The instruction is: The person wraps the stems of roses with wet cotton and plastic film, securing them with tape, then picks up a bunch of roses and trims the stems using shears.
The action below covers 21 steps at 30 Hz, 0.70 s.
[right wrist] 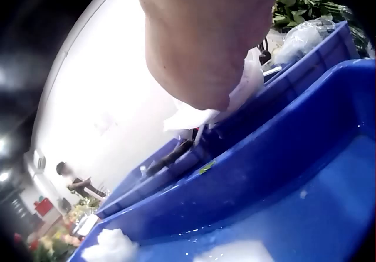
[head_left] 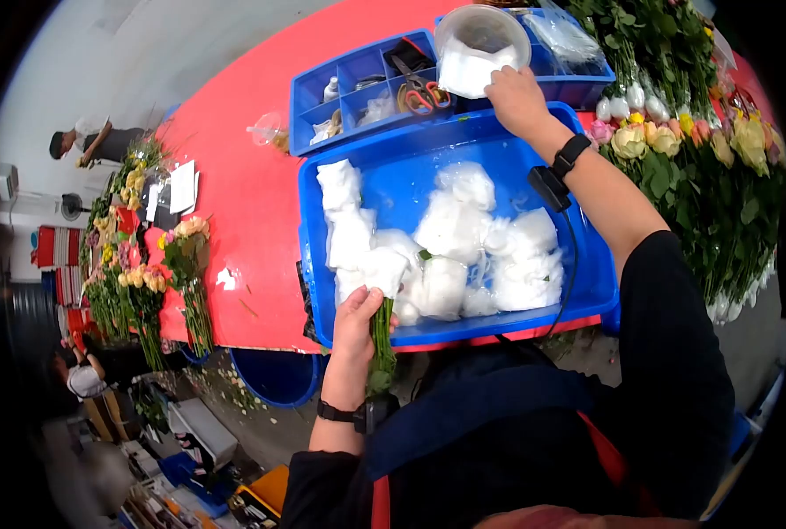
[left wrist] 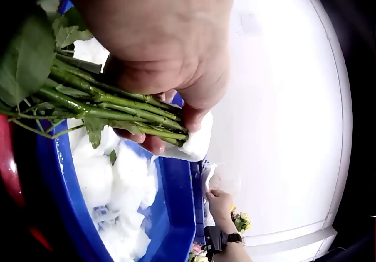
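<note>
Green stems (head_left: pixel 381 339) are gripped by the left hand (head_left: pixel 355 328) at the near edge of the blue tub (head_left: pixel 393 152); in the left wrist view the thumb and fingers close round the stems (left wrist: pixel 111 103), with white material at their cut ends. At the far side the right hand (head_left: pixel 521 104) pinches a white sheet (head_left: pixel 468 72) at a clear round container (head_left: pixel 490 28). The right wrist view shows the white sheet (right wrist: pixel 191 118) under the hand (right wrist: pixel 205 45), fingertips mostly hidden. White wet wads (head_left: pixel 453 220) lie in the tub.
A divided blue tray (head_left: pixel 300 101) with red-handled scissors (head_left: pixel 424 95) stands behind the tub. Rose bunches (head_left: pixel 658 141) lie at the right, more flowers (head_left: pixel 186 247) at the left of the red table (head_left: pixel 252 203). A blue bucket (head_left: pixel 274 375) stands below. Two other people are at the far left.
</note>
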Motion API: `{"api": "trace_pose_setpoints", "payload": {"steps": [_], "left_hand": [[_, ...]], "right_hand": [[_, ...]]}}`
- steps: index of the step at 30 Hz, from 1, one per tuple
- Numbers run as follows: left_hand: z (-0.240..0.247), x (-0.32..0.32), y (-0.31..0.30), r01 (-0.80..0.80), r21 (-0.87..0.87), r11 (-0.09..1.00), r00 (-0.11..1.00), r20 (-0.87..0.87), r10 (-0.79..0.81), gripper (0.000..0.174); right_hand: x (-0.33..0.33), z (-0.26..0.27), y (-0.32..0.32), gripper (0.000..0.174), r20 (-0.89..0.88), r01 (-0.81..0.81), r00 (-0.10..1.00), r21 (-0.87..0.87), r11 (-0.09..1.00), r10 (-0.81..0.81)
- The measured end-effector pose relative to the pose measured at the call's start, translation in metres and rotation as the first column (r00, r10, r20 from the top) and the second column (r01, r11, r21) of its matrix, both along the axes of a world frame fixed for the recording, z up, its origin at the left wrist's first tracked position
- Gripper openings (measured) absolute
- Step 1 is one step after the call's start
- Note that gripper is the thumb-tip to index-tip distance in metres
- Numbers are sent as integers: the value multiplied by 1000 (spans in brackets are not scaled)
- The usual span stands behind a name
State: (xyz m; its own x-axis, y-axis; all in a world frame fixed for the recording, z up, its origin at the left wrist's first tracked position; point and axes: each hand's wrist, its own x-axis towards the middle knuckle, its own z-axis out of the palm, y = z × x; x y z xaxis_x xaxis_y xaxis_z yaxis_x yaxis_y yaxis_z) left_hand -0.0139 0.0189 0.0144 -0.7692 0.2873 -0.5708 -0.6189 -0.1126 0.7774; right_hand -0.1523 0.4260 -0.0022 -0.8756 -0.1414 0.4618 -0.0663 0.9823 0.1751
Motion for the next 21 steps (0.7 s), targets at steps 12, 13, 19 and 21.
{"api": "trace_pose_setpoints", "payload": {"steps": [12,13,19,21], "left_hand": [[8,43,-3,-94,106,990,995,-16,97,35],[7,46,-4,-77,115,990,997,-18,80,45],[-10,55,-23,-1,247,969,1000,-2,2,58],[-14,58,-34,-7,247,969,1000,-9,9,51]], "right_hand": [[87,-8,-98,15,307,184,830,-939,290,466],[101,-16,-118,14,303,211,822,-948,237,482],[171,-50,-207,14,434,322,660,-901,292,613],[183,-61,-216,18,594,305,604,-788,535,532]]}}
